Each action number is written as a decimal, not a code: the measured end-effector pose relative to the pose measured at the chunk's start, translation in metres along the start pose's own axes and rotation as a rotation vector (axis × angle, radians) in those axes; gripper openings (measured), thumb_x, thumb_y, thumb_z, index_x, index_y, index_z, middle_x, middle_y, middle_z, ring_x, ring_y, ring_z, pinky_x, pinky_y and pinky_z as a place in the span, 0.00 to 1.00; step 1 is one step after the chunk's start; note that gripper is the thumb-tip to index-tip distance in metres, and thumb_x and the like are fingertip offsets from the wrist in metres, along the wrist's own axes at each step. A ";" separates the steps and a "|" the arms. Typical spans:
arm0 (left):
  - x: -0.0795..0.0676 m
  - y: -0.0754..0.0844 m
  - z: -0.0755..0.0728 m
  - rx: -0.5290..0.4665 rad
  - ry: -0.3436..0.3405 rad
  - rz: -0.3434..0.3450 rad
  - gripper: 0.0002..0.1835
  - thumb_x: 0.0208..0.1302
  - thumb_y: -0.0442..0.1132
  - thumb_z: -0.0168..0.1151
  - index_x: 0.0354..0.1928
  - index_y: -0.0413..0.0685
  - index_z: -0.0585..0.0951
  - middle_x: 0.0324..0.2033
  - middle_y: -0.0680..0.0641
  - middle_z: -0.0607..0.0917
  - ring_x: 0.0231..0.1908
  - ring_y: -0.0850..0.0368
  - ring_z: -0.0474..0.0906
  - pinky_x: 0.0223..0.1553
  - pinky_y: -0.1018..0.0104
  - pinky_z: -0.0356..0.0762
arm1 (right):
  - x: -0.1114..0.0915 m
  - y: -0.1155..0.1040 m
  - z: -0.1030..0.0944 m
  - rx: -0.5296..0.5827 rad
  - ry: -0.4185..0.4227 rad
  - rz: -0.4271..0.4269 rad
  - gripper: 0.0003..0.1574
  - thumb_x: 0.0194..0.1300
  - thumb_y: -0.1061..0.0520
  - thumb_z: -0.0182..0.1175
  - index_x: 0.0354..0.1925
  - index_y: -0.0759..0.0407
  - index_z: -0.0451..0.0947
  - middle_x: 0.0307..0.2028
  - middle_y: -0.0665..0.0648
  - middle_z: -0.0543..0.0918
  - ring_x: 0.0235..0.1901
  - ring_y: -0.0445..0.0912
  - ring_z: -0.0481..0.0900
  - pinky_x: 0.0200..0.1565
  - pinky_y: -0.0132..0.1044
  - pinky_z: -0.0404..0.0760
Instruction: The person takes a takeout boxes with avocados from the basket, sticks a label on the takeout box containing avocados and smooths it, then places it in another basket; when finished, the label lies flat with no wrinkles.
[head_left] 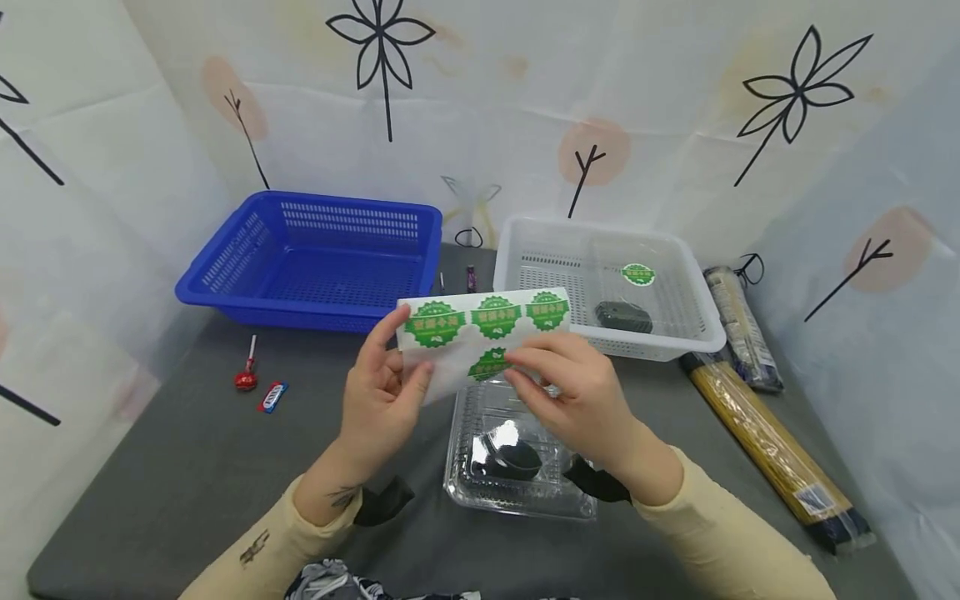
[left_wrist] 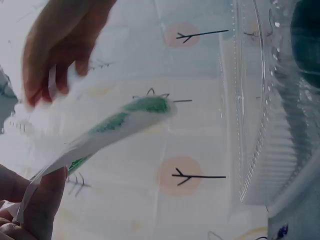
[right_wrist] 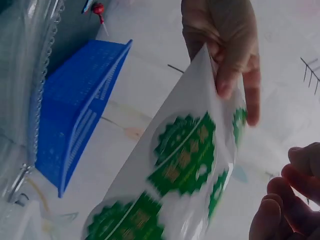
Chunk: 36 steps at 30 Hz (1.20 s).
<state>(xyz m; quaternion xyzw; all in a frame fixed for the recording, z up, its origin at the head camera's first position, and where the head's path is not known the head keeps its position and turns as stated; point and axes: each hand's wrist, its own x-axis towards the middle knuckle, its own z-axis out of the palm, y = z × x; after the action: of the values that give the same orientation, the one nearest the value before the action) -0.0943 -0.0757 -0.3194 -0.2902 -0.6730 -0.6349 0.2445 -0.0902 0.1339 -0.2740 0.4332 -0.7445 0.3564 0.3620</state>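
My left hand (head_left: 382, 379) holds a white sheet of green round stickers (head_left: 498, 317) by its left side, thumb in front. The sheet tilts and bends above a clear plastic clamshell box (head_left: 480, 492), which lies closed with a dark oval item (head_left: 517, 460) inside. Close to the sheet's lower row, my right hand (head_left: 581, 387) has its thumb and forefinger bent loosely, overlapping a sticker in the head view. In the left wrist view, the right hand (left_wrist: 65, 50) is apart from the sheet (left_wrist: 110, 130); nothing clearly shows in its fingers.
Behind stand a blue basket (head_left: 232, 298) and a white basket (head_left: 660, 346); the white one holds a stickered clear box (head_left: 611, 258). A red lollipop (head_left: 245, 381) and small candy packet (head_left: 273, 397) lie left. Long noodle packs (head_left: 772, 442) lie right.
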 end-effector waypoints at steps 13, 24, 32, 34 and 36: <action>0.011 0.004 0.016 0.130 -0.138 0.320 0.24 0.58 0.29 0.51 0.56 0.28 0.60 0.20 0.45 0.80 0.10 0.71 0.59 0.11 0.82 0.57 | 0.027 0.002 0.019 -0.163 -0.167 -0.109 0.12 0.45 0.60 0.66 0.32 0.63 0.79 0.28 0.55 0.77 0.29 0.45 0.74 0.31 0.32 0.75; 0.012 0.012 0.014 -0.244 -0.008 0.046 0.28 0.52 0.14 0.45 0.56 0.37 0.65 0.46 0.37 0.74 0.41 0.52 0.75 0.33 0.63 0.78 | 0.012 0.009 0.022 -0.199 -0.124 0.072 0.17 0.47 0.46 0.64 0.21 0.57 0.74 0.20 0.50 0.73 0.21 0.41 0.68 0.21 0.29 0.67; 0.011 0.015 0.012 -0.305 0.034 0.058 0.28 0.52 0.14 0.46 0.55 0.41 0.66 0.45 0.45 0.75 0.42 0.53 0.75 0.34 0.62 0.78 | 0.010 0.008 0.025 0.000 -0.143 0.266 0.06 0.51 0.58 0.60 0.21 0.58 0.75 0.21 0.48 0.75 0.23 0.37 0.71 0.22 0.22 0.71; 0.010 0.016 0.012 -0.309 0.036 0.065 0.28 0.51 0.14 0.46 0.55 0.40 0.66 0.45 0.45 0.75 0.42 0.53 0.76 0.35 0.62 0.78 | 0.009 0.007 0.025 0.052 -0.152 0.309 0.05 0.51 0.60 0.59 0.21 0.58 0.75 0.21 0.48 0.76 0.23 0.37 0.72 0.22 0.22 0.71; 0.010 0.017 0.011 -0.308 0.027 0.072 0.28 0.51 0.14 0.46 0.55 0.39 0.65 0.45 0.45 0.75 0.41 0.54 0.76 0.34 0.63 0.78 | 0.009 0.006 0.026 0.097 -0.158 0.349 0.05 0.51 0.60 0.59 0.21 0.57 0.75 0.21 0.47 0.76 0.23 0.36 0.72 0.22 0.23 0.72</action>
<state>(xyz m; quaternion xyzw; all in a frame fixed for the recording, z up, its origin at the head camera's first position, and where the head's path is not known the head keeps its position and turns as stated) -0.0892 -0.0632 -0.3017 -0.3399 -0.5534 -0.7252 0.2286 -0.1049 0.1110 -0.2801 0.3410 -0.8163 0.4142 0.2139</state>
